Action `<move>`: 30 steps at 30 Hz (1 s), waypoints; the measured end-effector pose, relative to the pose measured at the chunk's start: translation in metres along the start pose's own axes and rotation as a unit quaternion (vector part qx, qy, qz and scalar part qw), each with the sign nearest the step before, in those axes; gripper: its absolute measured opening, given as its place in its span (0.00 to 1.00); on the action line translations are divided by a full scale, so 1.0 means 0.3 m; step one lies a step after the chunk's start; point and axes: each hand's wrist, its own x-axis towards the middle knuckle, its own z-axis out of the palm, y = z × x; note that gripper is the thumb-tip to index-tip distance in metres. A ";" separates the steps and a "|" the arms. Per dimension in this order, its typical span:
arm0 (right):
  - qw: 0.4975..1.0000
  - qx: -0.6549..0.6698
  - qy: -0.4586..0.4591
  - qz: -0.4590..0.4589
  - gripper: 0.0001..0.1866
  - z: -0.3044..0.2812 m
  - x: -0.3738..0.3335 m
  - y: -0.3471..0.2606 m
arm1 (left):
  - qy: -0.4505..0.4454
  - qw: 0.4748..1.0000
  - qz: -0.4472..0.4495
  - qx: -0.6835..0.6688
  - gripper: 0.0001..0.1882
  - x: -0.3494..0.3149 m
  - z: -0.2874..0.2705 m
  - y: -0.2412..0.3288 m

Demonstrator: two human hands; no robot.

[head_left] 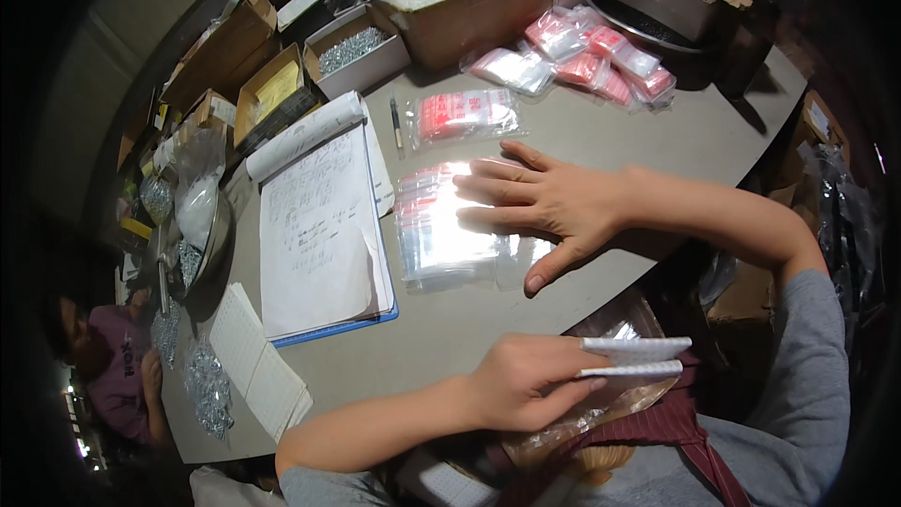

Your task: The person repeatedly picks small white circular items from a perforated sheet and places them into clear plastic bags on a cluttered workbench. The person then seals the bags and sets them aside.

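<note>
From my seat far off, I see the right hand (540, 211) lying flat, palm down, with its fingers spread over a pile of clear bags (441, 249). The bags are on the grey table (441, 333), just right of a clipboard (387, 305). Their red band faces the far side of the table. They overlap so much that I can't tell which way each one is longest. The hand hides their right part, and a bright shine hides the middle.

The left hand (530, 380) is near the table's close edge. It pinches a folded white paper (638, 347) between fingers and thumb. The paper's long way runs left to right, and its two loose ends point right.

I see red print on the flat packet (460, 115) behind the clear bags. The page (314, 225) on the clipboard has rows of handwriting, too small for me to read.

A pen (396, 124) lies between the page and the packet. More red and clear packets (596, 56) make a heap farther back, near a box of metal bits (355, 50). A small notepad (255, 347) lies left of the clipboard. A person (117, 357) in a purple shirt is at the far left.
</note>
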 end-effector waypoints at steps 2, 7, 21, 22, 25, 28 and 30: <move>1.000 -0.006 0.021 0.012 0.53 -0.035 -0.046 -0.016 | 0.033 0.999 -0.029 -0.015 0.10 0.002 -0.009 0.010; 0.996 0.022 -0.027 0.081 0.46 -0.023 -0.192 -0.102 | 0.030 0.996 -0.071 -0.039 0.11 0.011 -0.013 0.002; 0.941 0.040 0.143 0.304 0.20 -0.076 -0.193 -0.105 | 0.065 0.977 -0.194 -0.066 0.12 0.027 -0.036 -0.005; 0.943 0.015 0.150 0.296 0.18 -0.055 -0.167 -0.086 | 0.071 0.979 -0.182 -0.059 0.12 0.027 -0.035 -0.006; 0.961 0.055 0.088 0.256 0.16 -0.079 -0.133 -0.052 | 0.064 0.983 -0.169 -0.034 0.12 0.026 -0.044 -0.002; 0.948 0.162 0.065 0.265 0.14 -0.116 -0.139 -0.024 | 0.065 0.980 -0.187 -0.019 0.12 0.032 -0.049 0.011; 0.873 0.354 0.110 0.319 0.13 -0.125 -0.163 -0.010 | 0.080 0.978 -0.189 -0.034 0.12 0.031 -0.042 0.011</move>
